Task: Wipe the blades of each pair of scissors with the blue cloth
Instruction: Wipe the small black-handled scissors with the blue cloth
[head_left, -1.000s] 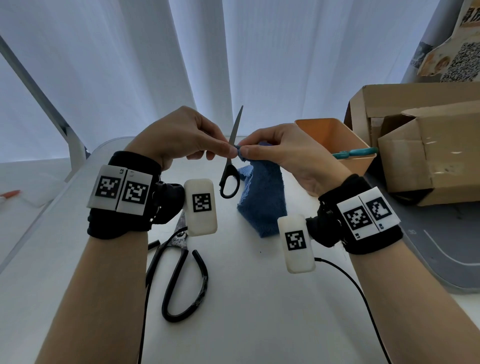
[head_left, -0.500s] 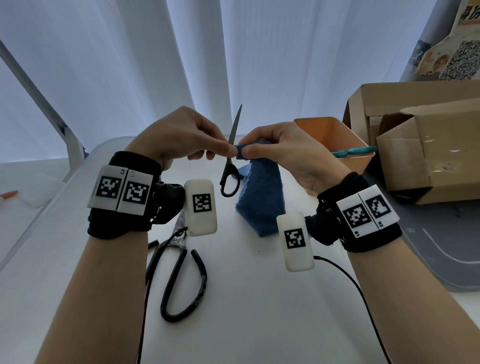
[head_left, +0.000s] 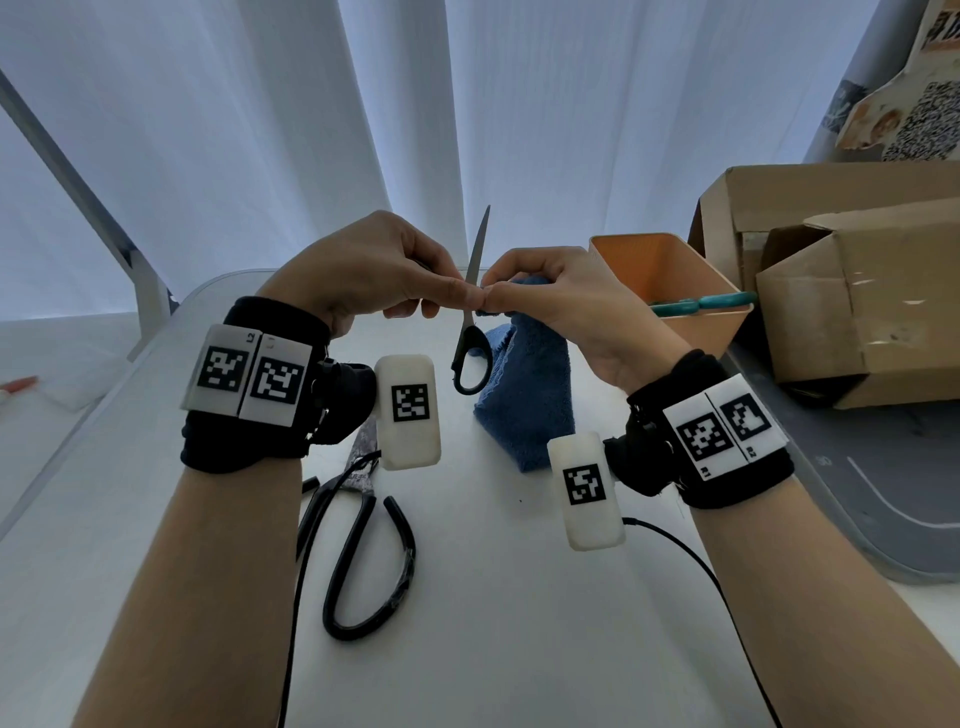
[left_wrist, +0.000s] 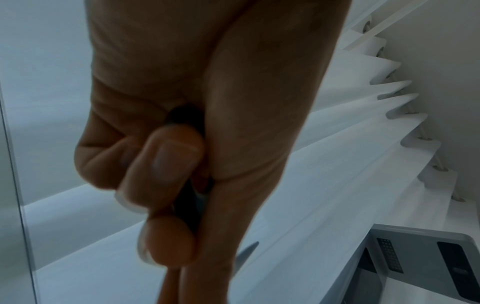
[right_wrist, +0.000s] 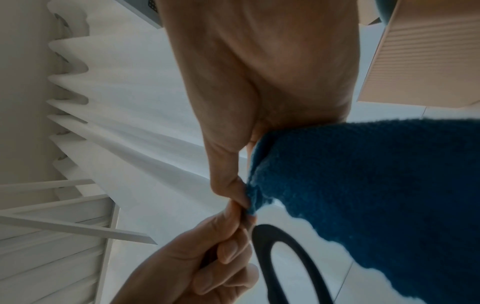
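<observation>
The left hand (head_left: 363, 270) is raised above the far part of the tabletop (head_left: 519, 623). Its fingers (left_wrist: 168, 160) are curled and pinch the small black-handled scissors (head_left: 472, 338) near the place where the blades meet the handles. These scissors are held almost upright: the blade tip points up and one black handle loop hangs below the hands. The blades look closed or nearly closed, but I cannot tell this exactly.

The right hand (head_left: 566, 306) is just beside the left hand, and the fingertips of both hands touch. Its thumb and fingers are curled and pinch a fold of the blue cloth (head_left: 524, 395) against the lower part of the blade. The rest of the cloth hangs down from this hand, and its lower end reaches the tabletop or nearly so, near the far edge. In the right wrist view the cloth (right_wrist: 363, 185) fills the right side and the black handle loop (right_wrist: 272, 257) is directly under the pinch.

A second pair, the large black scissors (head_left: 363, 545), lies flat on the tabletop under the left wrist, closer to the near edge, with its handles pointing to the person. A third pair, the teal-handled scissors (head_left: 701, 304), rests in the orange bin (head_left: 670, 275) at the right side of the tabletop. Cardboard boxes (head_left: 857, 291) stand further to the right of the bin.
</observation>
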